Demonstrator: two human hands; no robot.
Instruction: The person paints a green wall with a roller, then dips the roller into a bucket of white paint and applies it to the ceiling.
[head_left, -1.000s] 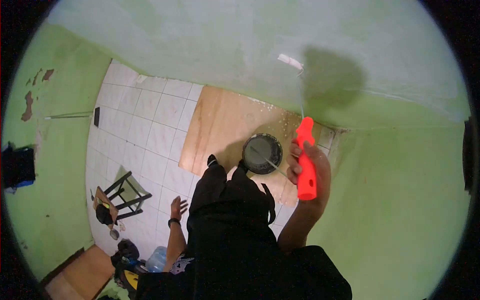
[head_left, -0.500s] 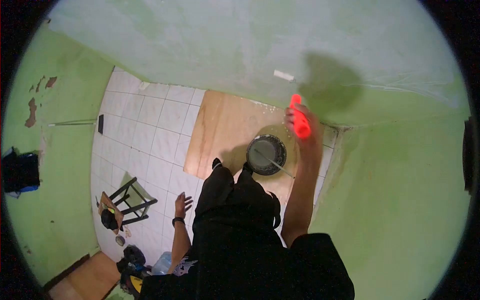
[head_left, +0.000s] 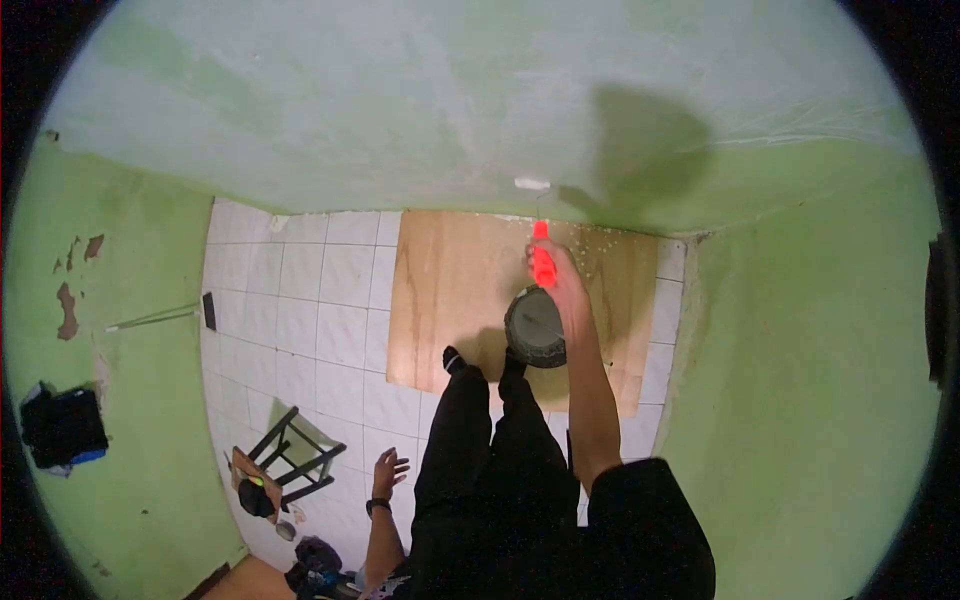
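Observation:
My right hand (head_left: 558, 274) is closed round the red-orange handle of a paint roller (head_left: 543, 256). Its white roller sleeve (head_left: 532, 184) lies against or very near the lower part of the wall (head_left: 420, 130), which has whitish paint over green. Below that hand stands a dark bucket (head_left: 535, 325) with greyish paint inside, partly hidden by my right forearm. My left hand (head_left: 389, 470) hangs at my side with its fingers apart, holding nothing, a dark band on the wrist.
A plywood board (head_left: 450, 290) covers part of the white tiled floor (head_left: 340, 275). To the left are a black-legged stool (head_left: 300, 455) carrying a dark item, a broom-like tool (head_left: 209, 311) against the wall, and hanging dark cloth (head_left: 64, 424). Bags (head_left: 318, 562) lie low left.
My right hand has moved left and a little down with the paint roller, and the sleeve is lower on the wall. The whole view has shifted. My left hand still hangs free.

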